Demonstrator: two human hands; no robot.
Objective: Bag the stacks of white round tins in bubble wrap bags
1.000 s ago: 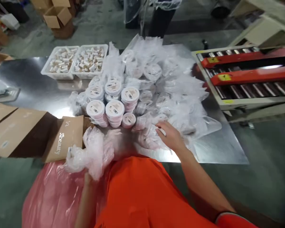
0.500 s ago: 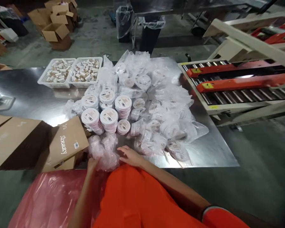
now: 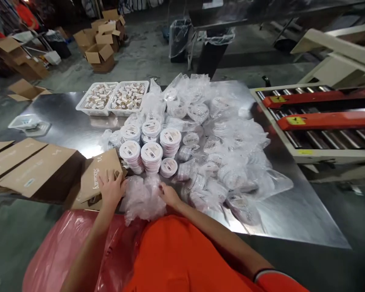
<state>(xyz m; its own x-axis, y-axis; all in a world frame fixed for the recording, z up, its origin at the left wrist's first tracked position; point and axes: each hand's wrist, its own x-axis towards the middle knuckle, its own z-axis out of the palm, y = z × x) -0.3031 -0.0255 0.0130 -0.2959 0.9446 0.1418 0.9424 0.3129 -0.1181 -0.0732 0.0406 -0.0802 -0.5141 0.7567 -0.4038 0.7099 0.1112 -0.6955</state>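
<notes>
Clear plastic wrap (image 3: 143, 199), crumpled into a loose wad, is lying under and just left of the right hand's (image 3: 169, 195) fingertips, which are resting close together, not clamping. Looks v. light, soft, slippery; best taken by bunching w/ whole hand. No firm long axis, roughly sideways. Left hand (image 3: 111, 188) is spreading its fingers on a kraft carton flap (image 3: 101, 178).

Steel table (image 3: 53, 111), frame centre | rear: two baskets (image 3: 93, 99) | middle: stacked round tubs (image 3: 147, 156) | right: bagged tubs (image 3: 231, 162) | front left: cardboard carton (image 3: 101, 178) | front: plastic bundle (image 3: 142, 200) | far right: roller conveyor (image 3: 319, 121)
</notes>
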